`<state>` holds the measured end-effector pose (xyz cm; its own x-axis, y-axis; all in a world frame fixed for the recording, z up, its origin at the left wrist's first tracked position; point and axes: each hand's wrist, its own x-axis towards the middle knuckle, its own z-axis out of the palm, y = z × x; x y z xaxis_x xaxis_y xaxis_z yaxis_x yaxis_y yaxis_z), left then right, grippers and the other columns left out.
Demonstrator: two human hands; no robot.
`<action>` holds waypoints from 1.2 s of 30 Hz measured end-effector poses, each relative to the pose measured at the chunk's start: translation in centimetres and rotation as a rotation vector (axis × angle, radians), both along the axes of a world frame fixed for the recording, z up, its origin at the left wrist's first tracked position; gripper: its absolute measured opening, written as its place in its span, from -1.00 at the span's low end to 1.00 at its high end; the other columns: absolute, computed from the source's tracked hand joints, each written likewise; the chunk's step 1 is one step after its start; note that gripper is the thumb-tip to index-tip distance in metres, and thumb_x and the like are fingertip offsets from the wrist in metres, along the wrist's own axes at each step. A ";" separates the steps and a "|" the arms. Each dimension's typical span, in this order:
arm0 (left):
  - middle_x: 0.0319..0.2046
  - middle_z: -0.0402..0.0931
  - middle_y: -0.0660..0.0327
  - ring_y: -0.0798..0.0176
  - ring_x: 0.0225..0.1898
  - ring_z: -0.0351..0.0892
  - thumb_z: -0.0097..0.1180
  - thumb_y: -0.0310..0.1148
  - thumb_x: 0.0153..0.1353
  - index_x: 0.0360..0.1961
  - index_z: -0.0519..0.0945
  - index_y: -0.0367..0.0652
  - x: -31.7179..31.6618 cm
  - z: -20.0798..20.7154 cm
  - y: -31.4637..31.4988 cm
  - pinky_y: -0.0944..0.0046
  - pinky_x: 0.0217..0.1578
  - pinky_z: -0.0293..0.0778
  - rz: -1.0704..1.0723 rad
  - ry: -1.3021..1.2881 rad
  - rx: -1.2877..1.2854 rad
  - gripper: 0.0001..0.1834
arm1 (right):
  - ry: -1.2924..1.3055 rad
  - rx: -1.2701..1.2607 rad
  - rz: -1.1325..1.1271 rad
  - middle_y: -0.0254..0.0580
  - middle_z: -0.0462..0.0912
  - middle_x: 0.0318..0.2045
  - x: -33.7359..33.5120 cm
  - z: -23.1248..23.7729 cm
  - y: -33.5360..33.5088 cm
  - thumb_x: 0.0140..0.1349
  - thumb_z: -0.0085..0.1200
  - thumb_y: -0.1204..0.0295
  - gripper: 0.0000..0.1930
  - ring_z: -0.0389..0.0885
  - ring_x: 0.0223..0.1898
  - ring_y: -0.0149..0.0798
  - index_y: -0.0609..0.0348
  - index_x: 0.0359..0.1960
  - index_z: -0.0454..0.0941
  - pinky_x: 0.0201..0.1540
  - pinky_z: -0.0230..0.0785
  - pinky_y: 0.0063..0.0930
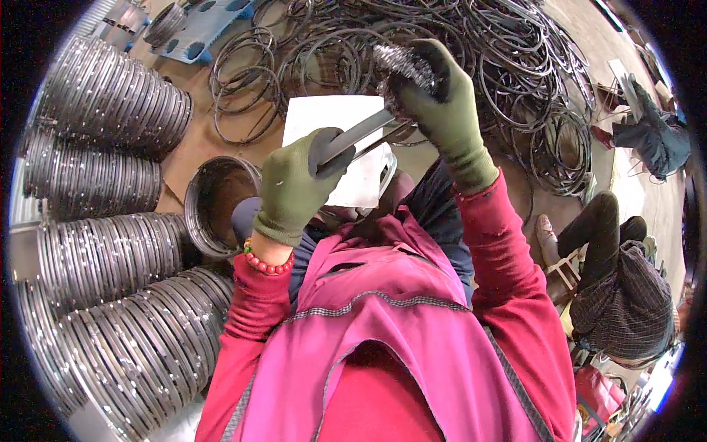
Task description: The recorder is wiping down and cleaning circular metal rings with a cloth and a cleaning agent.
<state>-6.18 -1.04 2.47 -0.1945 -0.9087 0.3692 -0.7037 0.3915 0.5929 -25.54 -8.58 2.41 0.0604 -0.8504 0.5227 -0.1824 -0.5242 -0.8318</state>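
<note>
My left hand [300,183], in an olive-green glove with dark finger parts, is closed around a grey flat metal band [358,135]. A second, thinner dark edge runs beside that band, so it looks like a hoop seen nearly edge-on. At the band's far end my right hand [445,107], gloved alike, is closed on a shiny, tangled wad of steel wool [403,65]. The wad lies against the band there; the right fingertips are partly hidden. Below both hands, a white board or sheet [313,116] rests over my lap.
Stacks of dark metal hoops [118,258] line the left side, with a shorter stack [221,206] beside my left knee. Loose black hoops [508,66] lie heaped ahead. A blue plastic pallet [202,33] is at far left. Another person [626,295] sits at the right.
</note>
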 end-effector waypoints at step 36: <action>-0.54 0.53 0.02 0.18 -0.54 0.57 0.23 -0.45 -0.06 -0.38 0.55 -0.28 1.1 -0.2 -0.1 0.30 -0.47 0.42 0.060 0.079 0.168 -0.80 | 0.363 -0.347 -0.024 -0.08 0.50 -0.25 4.4 0.5 3.2 -0.40 0.24 0.40 -0.41 0.48 -0.16 -0.03 0.10 -0.14 0.42 -0.07 0.33 -0.24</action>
<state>-5.05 -1.12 2.24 -0.1149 -0.9679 0.2234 -0.6716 0.2414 0.7005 -21.15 -5.40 2.93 0.2736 -0.6334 0.7238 -0.4430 -0.7509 -0.4897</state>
